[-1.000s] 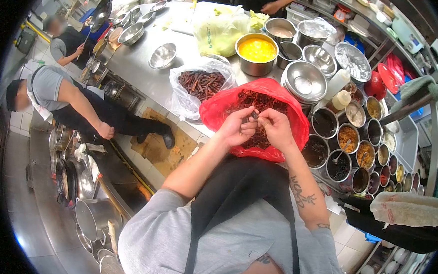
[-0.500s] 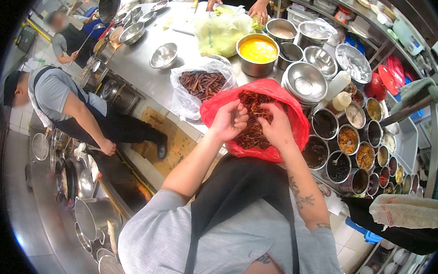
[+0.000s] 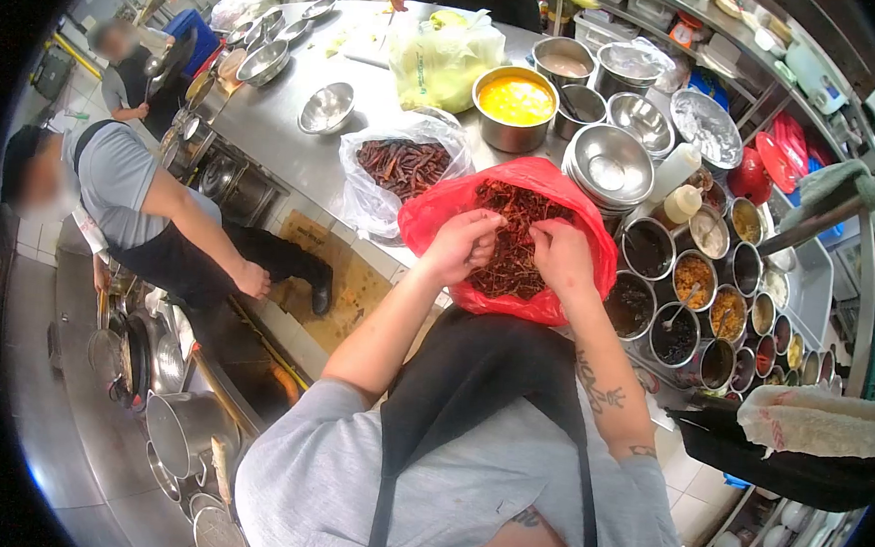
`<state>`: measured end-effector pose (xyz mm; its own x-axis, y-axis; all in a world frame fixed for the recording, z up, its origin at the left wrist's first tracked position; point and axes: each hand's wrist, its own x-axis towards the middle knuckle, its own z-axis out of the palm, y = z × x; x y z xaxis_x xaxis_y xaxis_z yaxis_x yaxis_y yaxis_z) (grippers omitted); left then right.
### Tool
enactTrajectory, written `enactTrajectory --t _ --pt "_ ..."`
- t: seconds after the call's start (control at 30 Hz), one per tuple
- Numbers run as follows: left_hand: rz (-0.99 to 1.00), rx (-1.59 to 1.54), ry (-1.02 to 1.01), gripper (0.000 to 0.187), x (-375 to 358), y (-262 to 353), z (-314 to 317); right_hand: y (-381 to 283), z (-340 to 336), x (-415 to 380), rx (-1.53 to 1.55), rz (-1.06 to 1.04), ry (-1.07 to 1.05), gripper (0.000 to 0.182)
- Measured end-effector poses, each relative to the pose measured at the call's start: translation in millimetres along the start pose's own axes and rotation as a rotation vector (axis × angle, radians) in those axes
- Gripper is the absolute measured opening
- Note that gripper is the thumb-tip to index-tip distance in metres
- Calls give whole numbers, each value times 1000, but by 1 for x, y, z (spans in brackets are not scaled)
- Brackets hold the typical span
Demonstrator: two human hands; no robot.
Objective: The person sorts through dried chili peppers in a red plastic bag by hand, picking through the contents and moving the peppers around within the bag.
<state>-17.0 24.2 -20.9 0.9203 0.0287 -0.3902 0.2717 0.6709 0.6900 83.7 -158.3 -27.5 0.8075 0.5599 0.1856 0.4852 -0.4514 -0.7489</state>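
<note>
A red plastic bag (image 3: 431,218) full of dried red chillies (image 3: 521,213) sits at the near edge of a steel counter (image 3: 295,149). Both my hands are inside its mouth. My left hand (image 3: 461,245) is curled with its fingers pinched around a dried chilli. My right hand (image 3: 562,253) is bent down into the pile, its fingers closed on chillies. Just beyond, a clear plastic bag (image 3: 362,204) holds more dried chillies (image 3: 402,166).
Stacked steel bowls (image 3: 609,164), a pot of yellow liquid (image 3: 514,103) and squeeze bottles (image 3: 676,173) stand behind. Several seasoning tins (image 3: 697,289) line the right. A person in grey (image 3: 131,200) bends by the stove at left; others work farther back.
My hands went from pulling a chilli apart above the bag to reaching down into the pile. The person in grey has straightened slightly and shifted right.
</note>
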Motion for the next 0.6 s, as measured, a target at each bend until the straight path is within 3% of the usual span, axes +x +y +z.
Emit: enactTrajectory --t 0.13,0.23,0.27,0.37,0.4,0.5,0.6 --pt "27 176 38 14 -1 -3 5 -11 -3 1 203 -65 39 17" --pt "171 681 134 17 -10 -2 22 -25 -10 0 346 4 33 25" --pt "393 834 71 21 0 -11 14 -31 -12 -1 381 48 26 28" --pt "427 1034 76 20 -6 -10 22 -30 -8 -3 361 1 58 34" --pt "534 1111 139 21 -4 -14 22 -26 -3 -2 365 -7 59 25" --pt "602 1216 245 20 -5 -17 26 -23 -6 -2 452 147 -104 16" --pt "727 1203 260 18 -4 -18 27 -15 4 -2 428 78 18 14"
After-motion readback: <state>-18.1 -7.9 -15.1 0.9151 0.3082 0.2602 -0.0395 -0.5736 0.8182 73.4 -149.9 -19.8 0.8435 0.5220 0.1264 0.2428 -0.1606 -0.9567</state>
